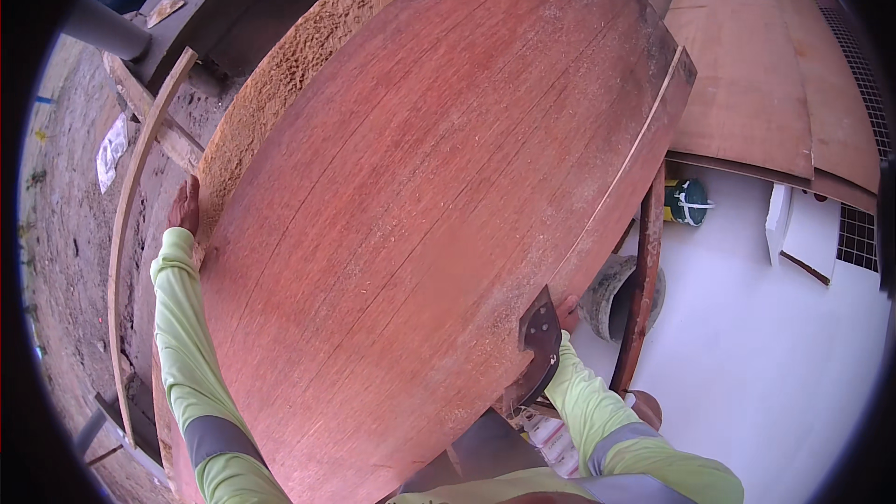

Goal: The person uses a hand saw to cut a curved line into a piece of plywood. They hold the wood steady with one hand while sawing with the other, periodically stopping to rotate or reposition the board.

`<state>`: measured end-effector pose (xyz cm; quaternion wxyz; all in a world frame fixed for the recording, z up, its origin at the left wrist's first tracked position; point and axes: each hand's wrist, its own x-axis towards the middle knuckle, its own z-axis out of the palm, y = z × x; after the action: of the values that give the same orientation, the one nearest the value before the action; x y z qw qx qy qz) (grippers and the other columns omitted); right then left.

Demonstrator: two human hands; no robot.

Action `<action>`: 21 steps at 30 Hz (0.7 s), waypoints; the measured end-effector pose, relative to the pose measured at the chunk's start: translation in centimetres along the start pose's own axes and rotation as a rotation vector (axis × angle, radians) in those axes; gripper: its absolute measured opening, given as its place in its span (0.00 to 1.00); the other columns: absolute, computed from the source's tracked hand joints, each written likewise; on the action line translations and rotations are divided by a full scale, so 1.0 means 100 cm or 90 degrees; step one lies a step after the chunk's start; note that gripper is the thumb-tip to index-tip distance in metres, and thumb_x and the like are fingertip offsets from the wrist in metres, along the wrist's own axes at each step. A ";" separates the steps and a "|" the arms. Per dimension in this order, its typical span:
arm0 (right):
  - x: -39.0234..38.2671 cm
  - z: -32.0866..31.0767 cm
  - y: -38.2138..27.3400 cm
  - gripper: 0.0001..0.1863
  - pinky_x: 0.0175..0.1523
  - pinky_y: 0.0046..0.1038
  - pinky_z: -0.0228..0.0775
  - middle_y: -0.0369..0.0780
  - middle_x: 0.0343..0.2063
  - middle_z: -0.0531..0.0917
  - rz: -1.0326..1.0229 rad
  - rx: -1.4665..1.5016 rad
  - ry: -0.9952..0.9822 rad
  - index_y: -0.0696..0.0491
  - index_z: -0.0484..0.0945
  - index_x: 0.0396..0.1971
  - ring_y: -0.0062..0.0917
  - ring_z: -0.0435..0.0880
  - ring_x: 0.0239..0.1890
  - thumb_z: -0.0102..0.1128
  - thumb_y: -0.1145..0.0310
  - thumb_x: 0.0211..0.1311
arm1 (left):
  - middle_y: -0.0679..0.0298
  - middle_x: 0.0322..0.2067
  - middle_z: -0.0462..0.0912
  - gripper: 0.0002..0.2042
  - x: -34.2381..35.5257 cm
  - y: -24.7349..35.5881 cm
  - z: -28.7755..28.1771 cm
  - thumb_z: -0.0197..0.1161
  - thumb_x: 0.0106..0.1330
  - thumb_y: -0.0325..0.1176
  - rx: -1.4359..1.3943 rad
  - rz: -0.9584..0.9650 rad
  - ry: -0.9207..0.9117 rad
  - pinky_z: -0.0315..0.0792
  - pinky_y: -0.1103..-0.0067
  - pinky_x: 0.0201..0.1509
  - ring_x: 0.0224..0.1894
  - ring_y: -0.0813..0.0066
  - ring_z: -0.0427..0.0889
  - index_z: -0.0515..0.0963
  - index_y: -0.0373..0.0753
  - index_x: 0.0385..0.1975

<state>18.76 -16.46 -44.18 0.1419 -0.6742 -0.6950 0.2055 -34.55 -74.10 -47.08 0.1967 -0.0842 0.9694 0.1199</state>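
Note:
A large reddish plywood sheet [420, 196] spreads in front of me, dusted with sawdust, with a pale straight cut line near its right edge. My left hand [185, 207] is at the sheet's left edge, fingers stretched out and pointing away from me. At the right edge, my right hand [568, 314] grips the sheet beside the cut; most of its fingers are hidden. A handsaw [541, 345] with a dark riveted handle is at the sheet's near right edge, against my right wrist. Its blade is mostly out of sight.
Rough tan wood [280, 75] runs along the sheet's far left side. A thin curved-looking batten [140, 187] stands left of my arm. More plywood [747, 65] lies at the far right. Below are a green bucket [688, 202], a grey bucket [611, 299] and a pale floor [737, 345].

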 end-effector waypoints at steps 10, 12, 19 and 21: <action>0.002 0.016 -0.010 0.33 0.49 0.46 0.73 0.59 0.38 0.83 0.004 0.003 -0.010 0.65 0.80 0.40 0.56 0.81 0.44 0.39 0.46 0.71 | 0.39 0.38 0.80 0.51 -0.022 -0.002 -0.020 0.25 0.62 0.77 -0.027 -0.042 -0.104 0.63 0.60 0.56 0.46 0.45 0.77 0.79 0.30 0.45; 0.002 0.022 -0.012 0.33 0.49 0.46 0.73 0.59 0.38 0.83 0.004 0.003 -0.010 0.65 0.80 0.40 0.56 0.81 0.44 0.39 0.46 0.71 | 0.45 0.32 0.79 0.51 -0.033 -0.006 -0.015 0.25 0.62 0.77 -0.068 -0.029 -0.186 0.65 0.62 0.52 0.40 0.51 0.77 0.80 0.29 0.41; -0.018 0.043 -0.031 0.33 0.48 0.47 0.72 0.59 0.38 0.82 -0.003 0.023 -0.029 0.64 0.80 0.40 0.56 0.81 0.43 0.38 0.46 0.71 | 0.46 0.37 0.84 0.47 -0.099 -0.027 -0.022 0.26 0.67 0.72 -0.185 0.074 0.192 0.70 0.65 0.52 0.45 0.47 0.81 0.81 0.31 0.42; -0.003 0.032 -0.019 0.32 0.48 0.47 0.72 0.59 0.37 0.82 0.006 -0.007 0.004 0.64 0.80 0.40 0.56 0.81 0.43 0.38 0.47 0.71 | 0.46 0.55 0.77 0.36 -0.163 0.009 -0.016 0.39 0.71 0.63 -0.076 0.111 0.098 0.62 0.65 0.67 0.61 0.47 0.72 0.74 0.33 0.58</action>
<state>15.60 -17.07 -46.00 0.1394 -0.6792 -0.6922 0.2000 -20.49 -71.78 -38.91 0.1053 -0.0199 0.9764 0.1876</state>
